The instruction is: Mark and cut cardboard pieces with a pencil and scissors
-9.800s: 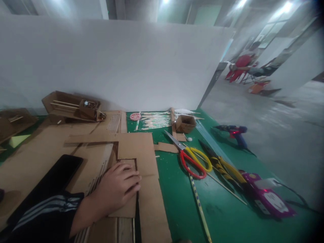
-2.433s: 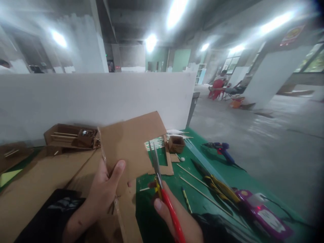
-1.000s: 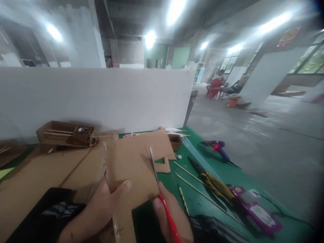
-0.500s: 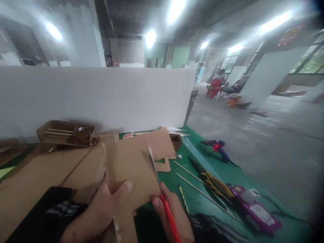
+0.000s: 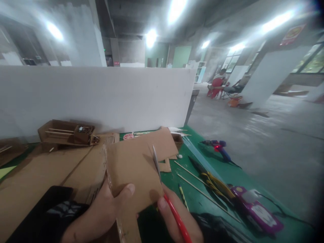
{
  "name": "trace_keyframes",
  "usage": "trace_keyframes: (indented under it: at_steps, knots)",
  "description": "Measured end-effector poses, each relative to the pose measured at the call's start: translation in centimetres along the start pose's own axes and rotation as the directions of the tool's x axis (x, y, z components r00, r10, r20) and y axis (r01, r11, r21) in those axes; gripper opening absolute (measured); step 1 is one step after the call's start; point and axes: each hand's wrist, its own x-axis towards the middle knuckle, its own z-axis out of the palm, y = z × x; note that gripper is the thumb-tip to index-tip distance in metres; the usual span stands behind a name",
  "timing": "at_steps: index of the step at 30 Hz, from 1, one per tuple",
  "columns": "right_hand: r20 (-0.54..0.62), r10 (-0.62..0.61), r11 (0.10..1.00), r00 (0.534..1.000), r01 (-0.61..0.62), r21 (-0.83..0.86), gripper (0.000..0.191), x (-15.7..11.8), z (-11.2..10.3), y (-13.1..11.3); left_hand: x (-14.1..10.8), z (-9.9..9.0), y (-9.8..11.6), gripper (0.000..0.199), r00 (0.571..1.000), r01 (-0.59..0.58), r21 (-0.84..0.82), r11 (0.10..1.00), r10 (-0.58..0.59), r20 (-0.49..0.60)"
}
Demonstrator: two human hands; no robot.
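Observation:
A brown cardboard piece is gripped along its left side by my left hand, the thumb lying on top and the other fingers underneath. My right hand is closed round the red handle of a pair of scissors. One blade shows on top of the cardboard, pointing away from me; the other is hidden below the sheet. The cut runs in from the right-hand edge. My right fingers are partly hidden behind the handle and cardboard.
Larger cardboard covers the left of the green table. At right lie thin sticks, yellow-handled scissors, a purple power strip and a blue glue gun. A white partition stands behind; a person sits far off.
My right hand and the scissors have shifted slightly to the right, and the blade stands at a slightly different angle. The cardboard and my left hand have moved a little right too.

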Motion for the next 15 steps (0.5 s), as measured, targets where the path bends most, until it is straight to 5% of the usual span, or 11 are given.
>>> trace_keyframes:
  at_steps: [5,15]
  knots:
    - [0.075,-0.019,0.999,0.997,0.021,-0.035,0.043,1.0,-0.8,-1.1,0.1,0.0,-0.2,0.063,0.998,-0.054,0.101,0.993,0.052,0.021]
    - [-0.103,0.138,0.981,0.985,-0.150,-0.122,0.040,0.4,0.6,0.2,0.0,0.9,-0.3,0.048,0.993,0.088,0.010,0.996,-0.089,0.075]
